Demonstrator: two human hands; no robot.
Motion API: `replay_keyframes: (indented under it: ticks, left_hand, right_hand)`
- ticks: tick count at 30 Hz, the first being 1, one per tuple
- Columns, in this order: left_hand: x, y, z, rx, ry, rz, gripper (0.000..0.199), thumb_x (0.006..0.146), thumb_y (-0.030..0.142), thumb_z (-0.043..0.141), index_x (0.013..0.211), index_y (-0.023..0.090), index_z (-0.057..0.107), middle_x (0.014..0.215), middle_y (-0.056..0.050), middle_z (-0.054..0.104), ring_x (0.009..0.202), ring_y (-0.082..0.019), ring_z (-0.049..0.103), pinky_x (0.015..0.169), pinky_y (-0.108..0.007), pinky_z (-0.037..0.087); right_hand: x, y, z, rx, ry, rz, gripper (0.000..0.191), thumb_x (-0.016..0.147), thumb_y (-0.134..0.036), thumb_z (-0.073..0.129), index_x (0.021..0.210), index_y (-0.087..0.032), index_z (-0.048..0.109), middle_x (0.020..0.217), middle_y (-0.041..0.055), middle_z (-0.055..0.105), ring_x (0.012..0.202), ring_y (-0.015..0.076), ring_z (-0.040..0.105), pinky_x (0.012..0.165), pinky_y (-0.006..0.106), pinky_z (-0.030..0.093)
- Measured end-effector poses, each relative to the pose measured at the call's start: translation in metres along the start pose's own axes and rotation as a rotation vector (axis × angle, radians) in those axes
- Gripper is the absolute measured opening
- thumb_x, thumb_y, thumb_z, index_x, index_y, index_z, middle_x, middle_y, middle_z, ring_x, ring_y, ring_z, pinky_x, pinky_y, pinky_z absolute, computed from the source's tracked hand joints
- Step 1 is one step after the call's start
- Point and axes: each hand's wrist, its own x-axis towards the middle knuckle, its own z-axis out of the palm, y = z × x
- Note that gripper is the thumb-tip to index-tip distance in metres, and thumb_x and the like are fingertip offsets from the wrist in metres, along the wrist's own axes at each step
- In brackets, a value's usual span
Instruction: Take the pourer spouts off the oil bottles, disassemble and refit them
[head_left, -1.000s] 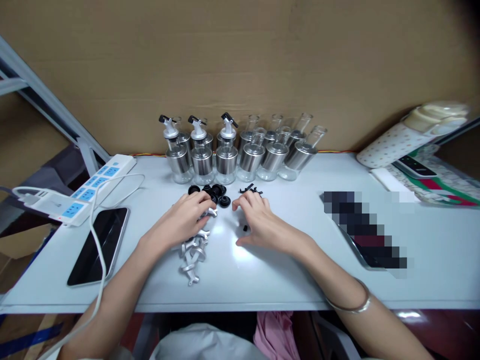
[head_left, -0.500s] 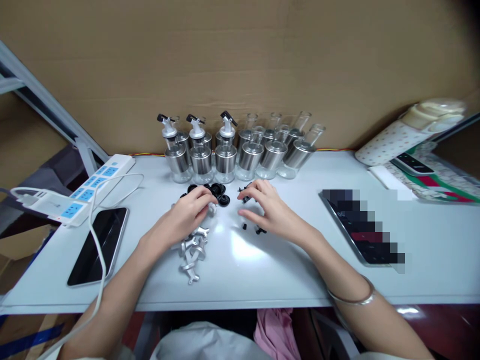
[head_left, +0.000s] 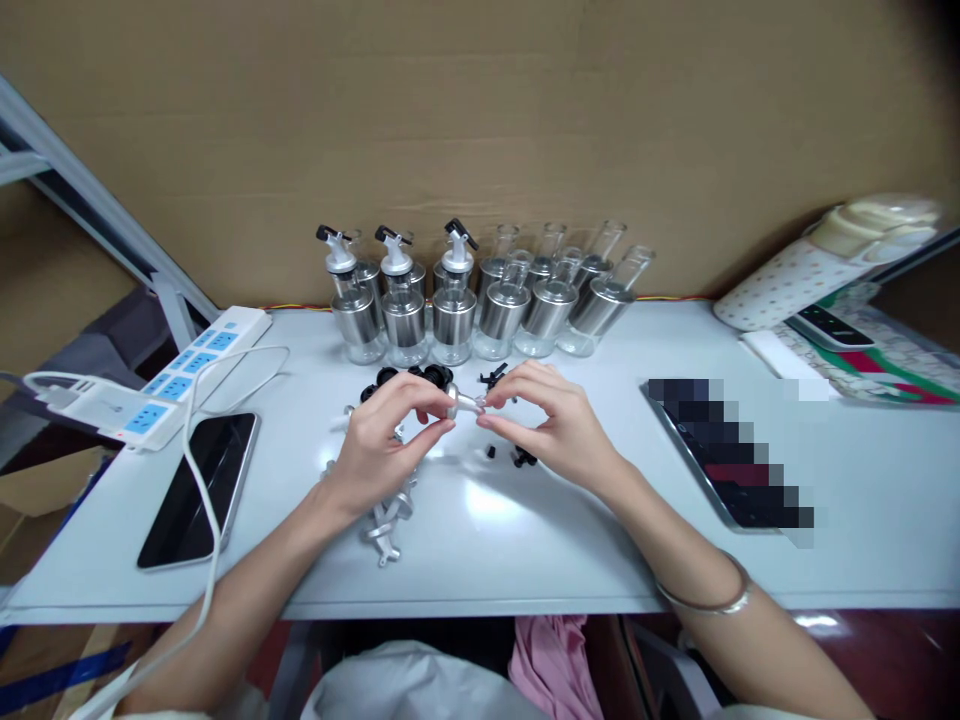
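My left hand (head_left: 394, 425) pinches the wide round end of a silver pourer spout (head_left: 466, 402) between thumb and fingers, just above the table. At the spout's narrow forked end, the thumb and forefinger of my right hand (head_left: 551, 415) close on it. Below and behind my left hand lies a pile of similar silver spouts (head_left: 386, 525), partly covered by the hand. Black round stoppers (head_left: 435, 375) sit just beyond it. Small black parts (head_left: 525, 457) are scattered around my right hand, some of them hidden by it.
Behind my hands stand several glass bottles with steel sleeves (head_left: 502, 318); three front ones carry pourers (head_left: 396, 255). To the left are a power strip (head_left: 176, 385), a white cable (head_left: 196, 490) and a phone (head_left: 199, 490). A tablet-like device (head_left: 720, 450) and a dotted flask (head_left: 795, 280) are to the right.
My left hand has come up and right from the silver pile with a spout in its fingers. My right hand has narrowed its fingers onto the spout's tip.
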Motion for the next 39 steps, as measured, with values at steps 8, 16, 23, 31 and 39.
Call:
replay_keyframes:
  ticks: [8,16,23,31,39]
  left_hand:
    - [0.000,0.001,-0.001,0.019,-0.006,0.019,0.008,0.083,0.016,0.066,0.089,0.019,0.062,0.082,-0.003,0.065,0.074,-0.013,0.062,0.065,-0.024,0.052]
    - [0.003,-0.005,-0.008,0.151,-0.158,0.118,0.027,0.085,0.025,0.066,0.110,0.021,0.058,0.102,-0.008,0.067,0.094,-0.019,0.064,0.081,-0.032,0.053]
    - [-0.003,-0.008,0.001,0.160,-0.363,0.204,0.029,0.089,0.031,0.060,0.115,0.019,0.053,0.108,-0.010,0.067,0.101,-0.021,0.064,0.085,-0.036,0.053]
    - [-0.004,-0.003,0.006,0.202,-0.298,0.261,0.033,0.091,0.033,0.054,0.119,0.016,0.049,0.110,-0.013,0.067,0.098,-0.021,0.066,0.081,-0.034,0.054]
    - [-0.004,0.001,0.010,0.228,-0.298,0.305,0.025,0.095,0.029,0.048,0.116,0.015,0.051,0.097,-0.008,0.069,0.085,-0.016,0.065,0.075,-0.029,0.052]
  right_hand:
    - [0.000,-0.006,0.001,-0.111,0.123,-0.033,0.007,0.082,-0.027,0.066,0.078,-0.022,0.063,0.071,0.0005,0.067,0.069,0.0173,0.061,0.068,0.034,0.038]
    - [0.002,0.001,-0.012,-0.089,0.145,-0.078,0.004,0.083,-0.022,0.062,0.081,-0.023,0.060,0.074,0.0011,0.066,0.069,0.0180,0.059,0.068,0.035,0.040]
    - [0.002,0.001,-0.009,-0.020,0.068,-0.129,0.007,0.091,-0.023,0.054,0.092,-0.022,0.061,0.083,0.0049,0.066,0.077,0.0193,0.058,0.072,0.035,0.046]
    - [0.001,0.001,-0.004,-0.003,0.116,-0.112,0.003,0.090,-0.021,0.056,0.090,-0.021,0.059,0.080,0.0042,0.066,0.074,0.0178,0.058,0.070,0.034,0.045]
    - [0.001,-0.002,-0.002,0.077,0.095,-0.140,0.003,0.089,-0.018,0.058,0.088,-0.019,0.061,0.078,0.0041,0.067,0.073,0.0158,0.060,0.070,0.031,0.048]
